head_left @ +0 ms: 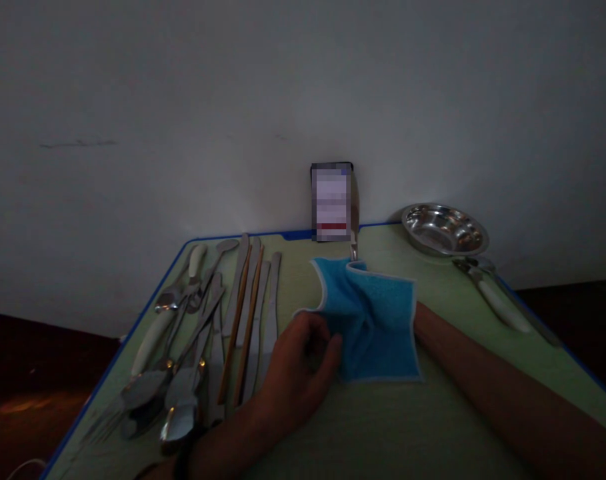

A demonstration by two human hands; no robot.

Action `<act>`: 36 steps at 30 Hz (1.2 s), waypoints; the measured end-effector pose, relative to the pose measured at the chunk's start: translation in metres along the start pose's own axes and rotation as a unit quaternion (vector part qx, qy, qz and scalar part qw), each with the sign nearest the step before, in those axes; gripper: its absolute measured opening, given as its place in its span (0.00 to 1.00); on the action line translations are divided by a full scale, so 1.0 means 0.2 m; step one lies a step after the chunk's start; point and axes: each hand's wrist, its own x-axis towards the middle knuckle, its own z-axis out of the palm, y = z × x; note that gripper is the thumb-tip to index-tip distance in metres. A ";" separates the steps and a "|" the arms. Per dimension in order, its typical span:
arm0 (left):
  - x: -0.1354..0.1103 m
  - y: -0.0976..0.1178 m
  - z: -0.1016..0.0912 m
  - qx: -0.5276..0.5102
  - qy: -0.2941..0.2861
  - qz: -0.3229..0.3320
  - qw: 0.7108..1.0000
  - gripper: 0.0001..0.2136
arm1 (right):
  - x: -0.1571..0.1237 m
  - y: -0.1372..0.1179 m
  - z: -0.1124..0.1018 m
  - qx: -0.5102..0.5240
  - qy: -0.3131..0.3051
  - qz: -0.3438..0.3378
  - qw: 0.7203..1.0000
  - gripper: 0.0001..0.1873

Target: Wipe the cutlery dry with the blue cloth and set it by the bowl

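A blue cloth (370, 327) with a pale border hangs over the middle of the table. My left hand (300, 363) is at its left edge, fingers curled round that edge and the thumb toward me. My right forearm (463, 360) comes in from the right and runs behind the cloth, which hides the right hand and its fingers. Out of the cloth's top rises the metal neck of a utensil (353, 250) with a dull, light-brown handle pointing up beside the phone. Its lower end is covered, so its kind does not show.
Left of the cloth lie several table knives (271, 300), a pair of wooden chopsticks (247, 327), and a pile of spoons (145, 389) and forks. A steel bowl (445, 230) stands back right, beside white-handled utensils (500, 307). A phone (331, 200) leans against the wall.
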 end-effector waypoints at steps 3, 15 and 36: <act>0.02 0.04 -0.01 -0.058 0.055 -0.020 0.997 0.06 | -0.02 0.01 -0.01 0.066 -0.058 0.000 0.996 0.11; 0.36 0.15 -0.16 0.018 0.071 0.006 0.997 0.12 | -0.07 -0.05 0.03 -0.033 -0.197 0.026 0.980 0.19; 0.47 0.39 -0.41 -0.436 0.323 0.024 0.839 0.08 | -0.26 -0.49 -0.04 -0.319 -0.049 -0.129 0.938 0.18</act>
